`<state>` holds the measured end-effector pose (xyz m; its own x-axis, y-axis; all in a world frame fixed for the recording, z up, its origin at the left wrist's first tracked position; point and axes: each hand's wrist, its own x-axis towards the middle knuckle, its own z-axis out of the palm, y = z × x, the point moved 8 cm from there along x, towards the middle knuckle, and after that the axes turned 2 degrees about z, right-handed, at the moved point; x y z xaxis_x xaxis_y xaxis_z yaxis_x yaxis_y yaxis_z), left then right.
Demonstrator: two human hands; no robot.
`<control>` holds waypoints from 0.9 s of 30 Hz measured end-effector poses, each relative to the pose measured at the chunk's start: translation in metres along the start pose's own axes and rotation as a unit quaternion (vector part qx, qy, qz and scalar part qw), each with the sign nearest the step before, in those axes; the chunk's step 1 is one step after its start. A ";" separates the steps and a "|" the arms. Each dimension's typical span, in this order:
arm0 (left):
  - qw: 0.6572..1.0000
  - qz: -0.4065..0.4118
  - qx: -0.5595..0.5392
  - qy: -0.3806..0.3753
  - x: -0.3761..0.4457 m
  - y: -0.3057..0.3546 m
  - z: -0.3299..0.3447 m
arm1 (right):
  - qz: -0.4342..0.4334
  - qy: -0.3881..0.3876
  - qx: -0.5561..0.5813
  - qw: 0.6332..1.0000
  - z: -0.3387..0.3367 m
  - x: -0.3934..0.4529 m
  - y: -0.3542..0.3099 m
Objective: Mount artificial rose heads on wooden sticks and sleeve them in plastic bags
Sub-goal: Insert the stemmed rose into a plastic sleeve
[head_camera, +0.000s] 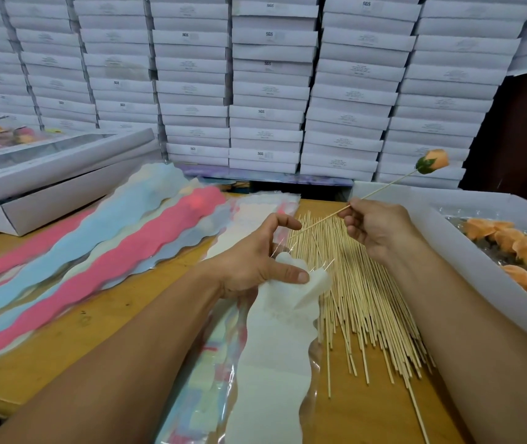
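The sleeving step was in hand. The right hand pinched a stick with a rose already mounted — held above the table. The left hand pinched a white bag at its mouth. Next, the stick's bare end likely needed guiding into that opening.

Glossy plastic bag, matt wooden sticks

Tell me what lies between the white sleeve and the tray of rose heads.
In the head view, the pile of wooden sticks lies on the table between the white sleeve and the tray; the right forearm crosses above it.
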<state>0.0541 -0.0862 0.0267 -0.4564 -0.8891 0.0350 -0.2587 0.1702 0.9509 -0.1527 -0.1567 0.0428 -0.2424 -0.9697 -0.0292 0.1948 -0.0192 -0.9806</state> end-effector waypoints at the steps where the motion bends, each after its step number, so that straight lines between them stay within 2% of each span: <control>1: 1.000 0.001 0.000 0.003 -0.001 0.001 0.001 | 0.001 -0.006 -0.003 1.000 0.001 0.000 0.001; 6: 1.000 -0.001 -0.008 -0.004 -0.001 0.002 0.003 | 0.009 -0.041 -0.012 0.999 0.008 -0.003 0.005; 15: 0.999 0.009 -0.036 -0.010 0.003 -0.003 0.004 | 0.008 -0.046 -0.009 0.999 0.007 -0.007 0.004; 27: 1.000 0.010 -0.014 -0.021 0.002 -0.001 0.006 | 0.008 -0.077 -0.057 0.995 0.018 -0.020 0.004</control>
<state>0.0483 -0.0857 0.0242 -0.4967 -0.8670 0.0409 -0.2260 0.1747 0.9583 -0.1297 -0.1415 0.0430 -0.0898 -0.9957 -0.0238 0.0859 0.0161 -0.9962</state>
